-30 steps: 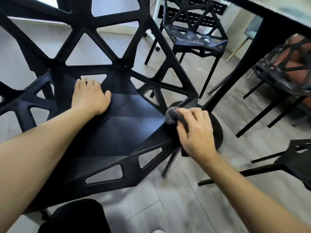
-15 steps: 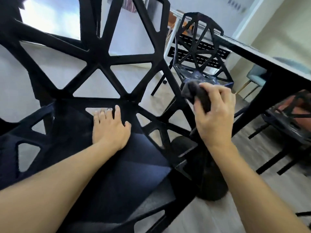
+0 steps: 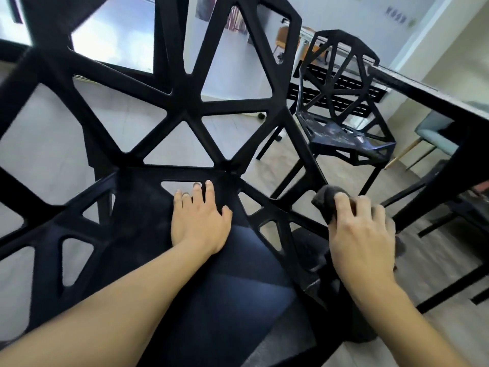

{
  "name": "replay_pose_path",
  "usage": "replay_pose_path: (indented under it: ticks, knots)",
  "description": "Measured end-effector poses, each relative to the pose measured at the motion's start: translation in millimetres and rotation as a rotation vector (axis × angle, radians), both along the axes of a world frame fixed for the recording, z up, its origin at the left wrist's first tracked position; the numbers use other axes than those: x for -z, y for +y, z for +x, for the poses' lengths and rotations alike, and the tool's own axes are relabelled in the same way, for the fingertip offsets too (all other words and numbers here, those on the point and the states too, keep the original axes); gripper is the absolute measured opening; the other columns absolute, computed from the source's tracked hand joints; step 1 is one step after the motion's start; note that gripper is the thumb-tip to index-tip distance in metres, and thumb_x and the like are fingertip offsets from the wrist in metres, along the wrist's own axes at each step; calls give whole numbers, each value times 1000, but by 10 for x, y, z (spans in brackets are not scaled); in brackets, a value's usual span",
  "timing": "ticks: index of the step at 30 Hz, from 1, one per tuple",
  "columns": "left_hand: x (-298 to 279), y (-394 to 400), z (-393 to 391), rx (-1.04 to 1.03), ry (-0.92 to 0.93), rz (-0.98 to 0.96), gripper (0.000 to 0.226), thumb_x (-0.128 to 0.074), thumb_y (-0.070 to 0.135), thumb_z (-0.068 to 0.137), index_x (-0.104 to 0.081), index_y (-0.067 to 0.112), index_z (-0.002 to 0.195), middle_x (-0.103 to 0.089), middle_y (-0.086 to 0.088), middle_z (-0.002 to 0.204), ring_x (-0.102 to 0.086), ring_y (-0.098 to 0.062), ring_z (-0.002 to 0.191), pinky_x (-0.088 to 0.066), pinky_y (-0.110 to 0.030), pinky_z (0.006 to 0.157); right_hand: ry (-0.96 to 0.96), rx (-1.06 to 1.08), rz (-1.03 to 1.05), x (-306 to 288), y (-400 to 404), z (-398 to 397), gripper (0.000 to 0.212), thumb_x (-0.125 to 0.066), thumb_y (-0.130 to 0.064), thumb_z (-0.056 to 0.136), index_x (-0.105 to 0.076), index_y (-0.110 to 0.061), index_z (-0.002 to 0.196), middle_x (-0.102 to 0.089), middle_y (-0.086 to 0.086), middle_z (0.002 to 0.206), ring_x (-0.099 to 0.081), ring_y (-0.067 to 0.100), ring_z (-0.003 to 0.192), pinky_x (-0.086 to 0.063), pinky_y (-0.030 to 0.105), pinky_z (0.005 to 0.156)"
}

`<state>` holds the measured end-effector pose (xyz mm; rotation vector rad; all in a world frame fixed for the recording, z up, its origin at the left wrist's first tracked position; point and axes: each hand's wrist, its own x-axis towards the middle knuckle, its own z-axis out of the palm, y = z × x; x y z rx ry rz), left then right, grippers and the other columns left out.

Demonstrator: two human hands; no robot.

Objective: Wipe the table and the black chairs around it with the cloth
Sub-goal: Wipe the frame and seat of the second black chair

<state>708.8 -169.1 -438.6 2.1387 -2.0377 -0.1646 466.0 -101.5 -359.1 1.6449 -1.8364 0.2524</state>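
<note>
Cloth is bunched in the right hand's grip, wiping the chair side; left hand lies flat beside. Next, rub along that bar.

Arms: both bare to the frame edge, no sleeves visible.
Left hand: a ring on one finger, nearest the chair back; short nails.
Right hand: no ring or watch visible.
</note>
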Motion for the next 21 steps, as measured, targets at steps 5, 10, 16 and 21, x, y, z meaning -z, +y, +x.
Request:
replay_pose_path:
  ticks: [5, 10, 16, 21]
  knots:
    - [-38, 28, -19, 0, -14, 2, 73, -17, 51, 101, -1, 11, 160, -16, -17, 165, -29, -32, 146, -4, -47, 124, 188, -407, 25, 40, 108, -90, 40, -63, -26, 87, -70, -18, 126, -62, 15, 117, -54, 39, 98, -42, 51, 79]
    - [-55, 43, -7, 6, -15, 10, 73, -18, 51, 102, 1, 10, 160, -18, -17, 164, -30, -33, 145, -5, -47, 124, 343, -450, 171, 139, -334, 195, 26, -62, -27, 83, -71, -21, 106, -61, 5, 100, -51, 32, 89, -35, 46, 75]
    - [-66, 49, -20, -10, 3, -15, 73, -20, 51, 101, -2, 11, 160, -22, -16, 162, -34, -34, 140, -10, -47, 122, 333, -560, 81, 293, -610, 495, 23, -55, -9, 84, -68, -13, 102, -58, 7, 95, -53, 32, 84, -37, 44, 75]
    - [-22, 35, -2, -7, -9, -61, 72, -22, 50, 102, -4, 11, 160, -23, -14, 162, -34, -32, 140, -15, -45, 121, 230, -567, 128, 361, -1271, 1054, 9, -65, -13, 77, -68, -16, 85, -61, 5, 88, -58, 29, 79, -43, 40, 66]
